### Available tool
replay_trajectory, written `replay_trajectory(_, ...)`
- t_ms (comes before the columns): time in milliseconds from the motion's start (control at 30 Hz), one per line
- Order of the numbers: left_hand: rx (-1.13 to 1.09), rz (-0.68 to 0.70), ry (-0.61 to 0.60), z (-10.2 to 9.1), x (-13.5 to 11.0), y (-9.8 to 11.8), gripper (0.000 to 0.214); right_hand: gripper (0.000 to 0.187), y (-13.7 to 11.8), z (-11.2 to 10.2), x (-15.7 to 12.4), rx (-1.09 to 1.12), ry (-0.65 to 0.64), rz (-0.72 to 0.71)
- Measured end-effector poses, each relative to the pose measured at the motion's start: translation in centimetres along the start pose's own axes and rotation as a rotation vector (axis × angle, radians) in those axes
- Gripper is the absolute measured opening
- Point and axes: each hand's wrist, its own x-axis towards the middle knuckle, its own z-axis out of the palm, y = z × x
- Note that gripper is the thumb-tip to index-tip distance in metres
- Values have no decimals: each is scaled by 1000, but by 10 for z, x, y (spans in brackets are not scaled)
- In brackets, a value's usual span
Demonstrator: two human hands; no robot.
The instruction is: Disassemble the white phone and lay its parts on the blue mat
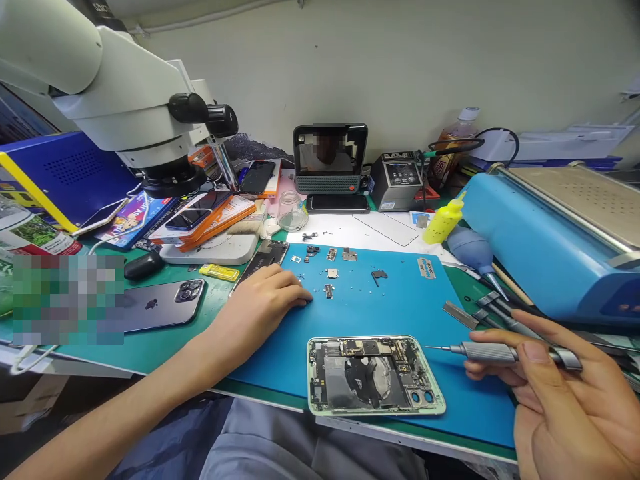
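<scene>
An opened phone body (375, 375) with bare circuitry lies on the blue mat (390, 307) near the front edge. My right hand (565, 400) holds a grey precision screwdriver (500, 351) between thumb and fingers, tip pointing left, just right of the phone. My left hand (265, 300) rests palm down on the mat, fingers curled, fingertips close to several small loose phone parts (330, 273). A dark logic board (263, 257) lies just behind that hand.
A white microscope (125, 93) hangs over the upper left. A grey phone (160, 303) lies face down on the green mat. A yellow bottle (443, 220), blue air blower (473, 250), metal tools (480, 310), blue machine (550, 247) and small screen (330, 160) stand around.
</scene>
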Motion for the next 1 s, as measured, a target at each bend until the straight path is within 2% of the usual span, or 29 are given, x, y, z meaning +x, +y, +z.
replay_trajectory(167,-40,-16,44,-9,-3,-6,30,39,-2,0,0,-24,10,11)
replay_trajectory(267,-40,-54,90,-21,-4,-10,25,38,-3,1,1,-35,13,10)
replay_trajectory(367,1,-62,71,-27,-4,-10,17,39,-3,2,1,-40,19,22)
replay_trajectory(500,52,-21,9,-19,0,-4,14,44,-4,4,0,-52,32,52)
replay_trajectory(700,101,16,1,-7,8,3,20,46,-4,3,1,-47,36,59)
replay_trajectory(900,118,60,-19,-4,7,8,26,45,-6,3,0,-65,28,57)
replay_trajectory(1000,83,21,9,-12,6,2,18,44,-7,5,0,-67,37,77)
